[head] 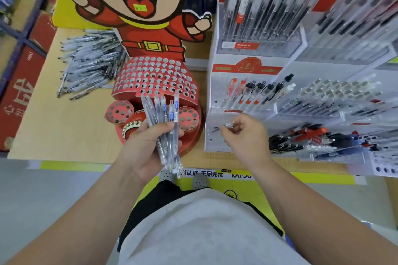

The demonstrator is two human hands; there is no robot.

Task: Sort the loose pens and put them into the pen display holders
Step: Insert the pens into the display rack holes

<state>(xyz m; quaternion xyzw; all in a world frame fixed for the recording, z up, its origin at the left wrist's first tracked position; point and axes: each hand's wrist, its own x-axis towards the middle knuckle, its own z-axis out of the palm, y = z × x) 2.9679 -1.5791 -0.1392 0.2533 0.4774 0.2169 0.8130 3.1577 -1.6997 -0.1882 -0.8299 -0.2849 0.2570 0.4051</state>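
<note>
The left hand [148, 142] is gripping a fanned bundle of clear pens [165, 118] over the table's [64, 125] near edge, before the red perforated holder [155, 75], apparently as feeding stock. The right hand [245, 135] is pinching a single pen [224, 127], aiming it at the white display rack's [217, 142] lowest tier. A loose pen pile [90, 64] is lying toward the far left corner.
</note>
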